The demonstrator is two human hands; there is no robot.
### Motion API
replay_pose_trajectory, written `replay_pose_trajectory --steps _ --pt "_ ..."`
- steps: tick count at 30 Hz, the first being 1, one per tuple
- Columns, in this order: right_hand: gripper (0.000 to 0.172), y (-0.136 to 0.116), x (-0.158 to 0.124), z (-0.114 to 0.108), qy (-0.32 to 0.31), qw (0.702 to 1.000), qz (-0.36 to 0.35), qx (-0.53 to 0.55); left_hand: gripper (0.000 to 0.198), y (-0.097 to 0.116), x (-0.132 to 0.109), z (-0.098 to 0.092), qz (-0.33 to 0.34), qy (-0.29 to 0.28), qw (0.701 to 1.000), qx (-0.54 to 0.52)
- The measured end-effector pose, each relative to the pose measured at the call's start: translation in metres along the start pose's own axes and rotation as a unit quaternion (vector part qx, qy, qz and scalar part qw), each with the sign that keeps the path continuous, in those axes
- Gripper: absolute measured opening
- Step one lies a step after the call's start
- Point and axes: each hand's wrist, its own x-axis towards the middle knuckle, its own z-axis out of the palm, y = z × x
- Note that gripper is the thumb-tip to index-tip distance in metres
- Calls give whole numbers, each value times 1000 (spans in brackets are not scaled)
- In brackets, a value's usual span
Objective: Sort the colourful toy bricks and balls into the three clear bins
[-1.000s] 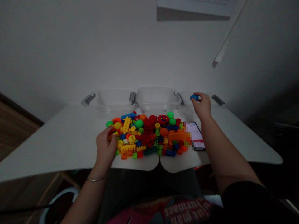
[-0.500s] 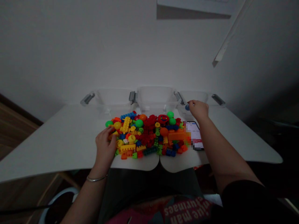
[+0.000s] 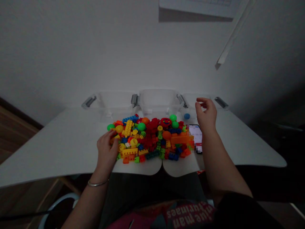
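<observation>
My right hand (image 3: 206, 116) is raised over the front of the right clear bin (image 3: 194, 97), its thumb and fingers apart and nothing between them. A blue ball (image 3: 187, 116) lies inside that bin, seen through the wall. At the left end of a heap of coloured toy bricks (image 3: 152, 138) rests my left hand (image 3: 107, 146), fingers spread over the edge. A yellow brick (image 3: 116, 138) shows by its fingertips, close to a yellow ball (image 3: 119, 128) and a green ball (image 3: 111, 127). The tips of the left fingers are partly hidden among the pieces.
Beside the right bin stand a middle clear bin (image 3: 159, 98) and a left clear bin (image 3: 116, 100), with grey latches between them, against the wall. A phone (image 3: 196, 136) lies right of the heap, under my right wrist. The white table (image 3: 71, 140) has a notch at its front.
My right hand has let go of the blue ball, which now lies in the right bin. The hand has opened and shifted slightly right and up. My left hand stays put.
</observation>
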Motion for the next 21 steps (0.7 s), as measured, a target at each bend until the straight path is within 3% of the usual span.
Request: replay_pose_trajectory --steps 3,7,14,21 --pt "26 -24 -16 -7 -30 999 -5 24 46 2 0 -1 -7 -4 1000 0" --pt "26 -34 -37 -3 -153 988 -30 25 46 4 0 -2 -15 -8 1000 2" --pt "26 -28 -64 16 -324 935 0 -146 44 7 0 -2 -29 -8 1000 1" --pt "28 -32 -70 19 -309 931 -11 -196 42 8 0 -4 -36 -14 999 -4"
